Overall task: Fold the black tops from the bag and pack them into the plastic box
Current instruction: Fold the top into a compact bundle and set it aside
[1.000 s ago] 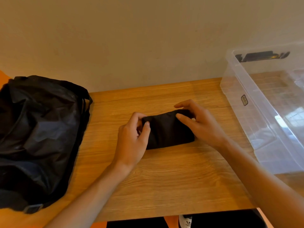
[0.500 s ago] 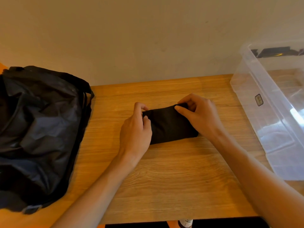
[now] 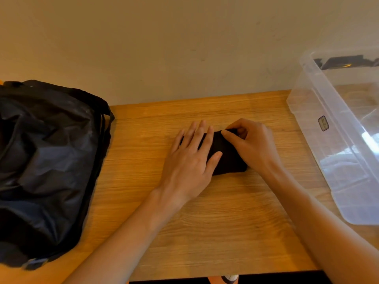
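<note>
A plain beige wall point(image 3: 164, 48) fills the upper half of the view, matte, with a few faint scuffs toward the right. Against it stands 1 wooden table point(image 3: 215, 232), light brown, its grain running left to right and its far edge meeting the wall. The light is warm and soft, with only faint shadows. Below the table's near edge runs a dark strip point(image 3: 287, 280).
</note>
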